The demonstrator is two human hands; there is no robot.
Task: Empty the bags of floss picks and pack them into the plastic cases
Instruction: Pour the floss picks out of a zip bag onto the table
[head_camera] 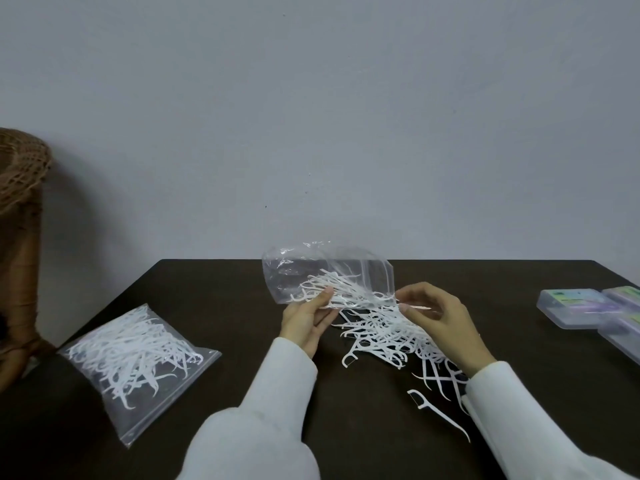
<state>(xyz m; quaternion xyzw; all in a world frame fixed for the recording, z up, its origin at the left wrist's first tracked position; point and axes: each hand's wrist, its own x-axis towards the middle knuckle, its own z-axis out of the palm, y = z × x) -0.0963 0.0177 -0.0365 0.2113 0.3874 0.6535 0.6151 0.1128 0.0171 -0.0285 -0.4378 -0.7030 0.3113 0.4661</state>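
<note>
**Shaking the last picks out of the open bag**

At far left stands a wicker basket point(20, 174); nearer lies a sealed bag of picks point(135, 355), untouched. The left hand point(308, 320) pinches the lower side of the open bag point(322, 275), held above the table point(207, 292). The right hand point(440, 317) pinches its mouth, and picks spill onto the pile point(391, 337). Tilting the mouth lower should, I judge, free the picks clinging inside. Stacked plastic cases point(581, 304) sit right, well apart; the sleeve point(519, 417) overlies stray picks and could sweep them off.
</note>
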